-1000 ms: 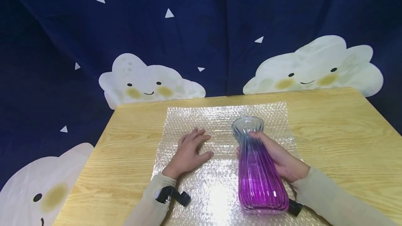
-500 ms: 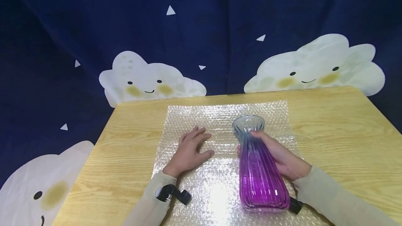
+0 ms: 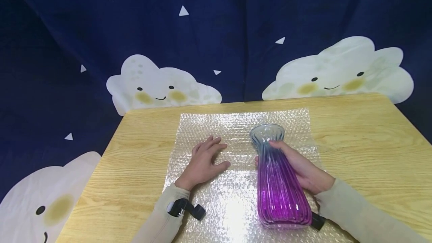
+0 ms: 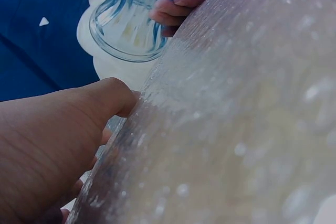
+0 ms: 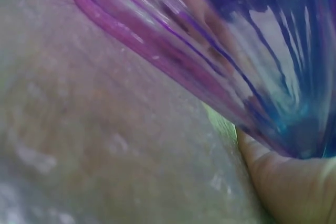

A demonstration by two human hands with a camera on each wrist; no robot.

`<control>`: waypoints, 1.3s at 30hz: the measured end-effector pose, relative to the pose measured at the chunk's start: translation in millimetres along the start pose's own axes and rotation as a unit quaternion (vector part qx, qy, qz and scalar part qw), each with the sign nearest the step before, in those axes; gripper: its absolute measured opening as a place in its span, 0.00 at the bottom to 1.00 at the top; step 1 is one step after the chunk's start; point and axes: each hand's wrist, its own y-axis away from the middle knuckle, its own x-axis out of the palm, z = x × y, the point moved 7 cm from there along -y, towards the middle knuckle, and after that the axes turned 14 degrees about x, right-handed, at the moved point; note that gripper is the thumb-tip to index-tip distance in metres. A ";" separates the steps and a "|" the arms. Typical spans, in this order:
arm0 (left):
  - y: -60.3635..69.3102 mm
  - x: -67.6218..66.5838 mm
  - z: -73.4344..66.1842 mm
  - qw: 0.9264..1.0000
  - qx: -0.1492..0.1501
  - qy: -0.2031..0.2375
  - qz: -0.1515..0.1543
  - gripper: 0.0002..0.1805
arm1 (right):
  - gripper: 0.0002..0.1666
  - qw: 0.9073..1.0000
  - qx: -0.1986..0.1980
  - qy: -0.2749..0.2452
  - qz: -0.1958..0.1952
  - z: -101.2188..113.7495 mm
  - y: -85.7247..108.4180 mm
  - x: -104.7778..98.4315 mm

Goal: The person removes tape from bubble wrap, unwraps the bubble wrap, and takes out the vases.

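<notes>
A ribbed glass vase [image 3: 281, 194], clear blue at the rim and purple toward the base, is in my right hand [image 3: 308, 175]. That hand grips it round the neck, thumb on the near side and fingertips showing at the left. In the right wrist view, the purple-blue glass [image 5: 173, 40] fills the upper part above the hand [image 5: 294, 182]. My left hand [image 3: 202, 164] rests on a sheet of bubble wrap [image 3: 229, 194], fingers spread and relaxed, apart from the vase. Whether the vase's base touches the wrap, I cannot tell.
The bubble wrap lies flat on a light wooden table [image 3: 364, 138]. Behind the table hangs a dark blue curtain [image 3: 209, 29] printed with smiling clouds and small white triangles. A dark strap with a small camera [image 3: 185, 208] sits on the left wrist.
The whole head view shifts very slightly between the oldest frame and now. Both hands and the vase keep their places, with the right hand still gripping the neck.
</notes>
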 end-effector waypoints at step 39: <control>-0.2 -0.3 -0.3 1.000 0.001 -0.008 -0.004 0.34 | 0.40 1.000 0.003 -0.001 -0.006 -2.2 -0.7 -2.9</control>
